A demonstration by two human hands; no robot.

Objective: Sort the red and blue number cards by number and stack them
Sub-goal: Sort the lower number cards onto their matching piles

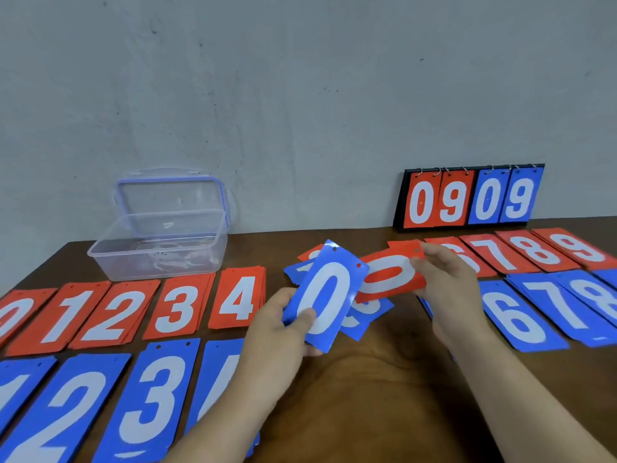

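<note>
My left hand (283, 324) holds a blue 0 card (329, 289) upright above the table's middle, thumb on its face. My right hand (447, 289) pinches a red 0 card (387, 275) turned sideways, just right of the blue one. Under them lies a small loose heap of blue cards (362, 315). On the left, red stacks 0 to 4 (173, 309) lie in a row with blue stacks 1 to 4 (150, 399) in front. On the right lie red stacks 6 to 9 (534, 250) and blue stacks 6 to 8 (541, 312).
A clear plastic box (157, 248) with its lid raised stands at the back left. A flip scoreboard (467, 198) showing 09 09 stands against the wall at the back right. The brown table (367, 379) shows bare wood between my forearms.
</note>
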